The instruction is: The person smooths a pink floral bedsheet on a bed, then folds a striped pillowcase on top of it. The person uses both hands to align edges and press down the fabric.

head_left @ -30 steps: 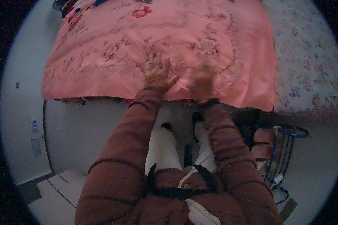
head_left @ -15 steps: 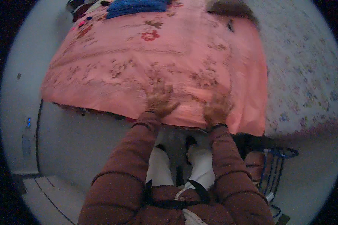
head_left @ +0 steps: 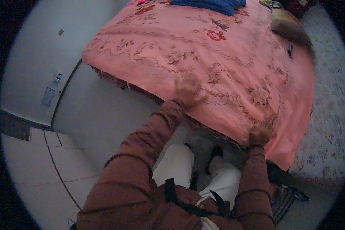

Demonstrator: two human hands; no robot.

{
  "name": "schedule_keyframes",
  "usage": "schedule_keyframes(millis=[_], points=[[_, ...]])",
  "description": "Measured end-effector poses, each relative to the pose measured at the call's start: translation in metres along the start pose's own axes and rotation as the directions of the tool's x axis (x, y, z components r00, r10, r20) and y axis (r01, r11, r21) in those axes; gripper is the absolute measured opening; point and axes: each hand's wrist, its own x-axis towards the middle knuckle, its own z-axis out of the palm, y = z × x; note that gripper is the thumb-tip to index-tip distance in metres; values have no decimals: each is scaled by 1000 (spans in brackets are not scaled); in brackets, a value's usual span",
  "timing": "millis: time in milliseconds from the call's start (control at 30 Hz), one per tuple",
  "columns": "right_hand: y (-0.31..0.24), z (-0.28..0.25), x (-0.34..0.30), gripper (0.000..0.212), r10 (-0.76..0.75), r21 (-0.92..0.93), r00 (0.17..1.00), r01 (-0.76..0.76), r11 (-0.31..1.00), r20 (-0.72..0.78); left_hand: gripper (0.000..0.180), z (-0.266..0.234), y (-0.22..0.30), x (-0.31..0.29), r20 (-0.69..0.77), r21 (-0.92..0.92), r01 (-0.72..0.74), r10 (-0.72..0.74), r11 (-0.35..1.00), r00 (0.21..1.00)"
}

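A pink bedsheet (head_left: pixel 153 73) with brown and red flower patterns covers the bed. My left hand (head_left: pixel 188 90) rests on it near the front edge, thumb held out from the other fingers, motion-blurred. Farther right along the same edge, my right hand (head_left: pixel 261 134) lies palm down on the sheet, open, its fingertips smeared by motion. Neither hand holds anything that I can see. Faint creases run through the cloth around both hands, and its edge hangs over the bed's front side.
Folded blue cloth (head_left: pixel 214 5) and a brown pillow (head_left: pixel 291 32) lie at the bed's far side, with a small dark object (head_left: pixel 290 51) near the pillow. A flower-patterned surface (head_left: pixel 326 126) borders the right. A dark rack (head_left: pixel 289 203) stands at lower right, a white wall (head_left: pixel 34 69) at left.
My view has turned left, so the bed appears slanted and shifted right. Both hands stay by the sheet's front edge, now blurred, with the left one farther up the picture than the right.
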Motion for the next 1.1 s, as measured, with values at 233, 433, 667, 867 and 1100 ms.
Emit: schedule_keyframes(millis=[233,433,667,867,1100], points=[[0,1,-1,60,-13,2,999,13,1000,-40,116,-27,-102,20,342,120,494,-502,861,794],[3,11,0,64,-28,-48,997,24,999,-72,116,-12,-70,-11,271,194,442,-481,876,834],[-2,-7,8,68,-83,11,994,83,996,-68,101,-5,-43,-43,219,132,368,-389,920,895],[-1,0,7,72,-24,-83,991,13,996,-134,90,6,-30,-61,129,92,355,-364,930,922],[-6,1,4,72,96,295,973,-31,955,-208,80,35,-20,-73,-43,259,341,-342,904,939]])
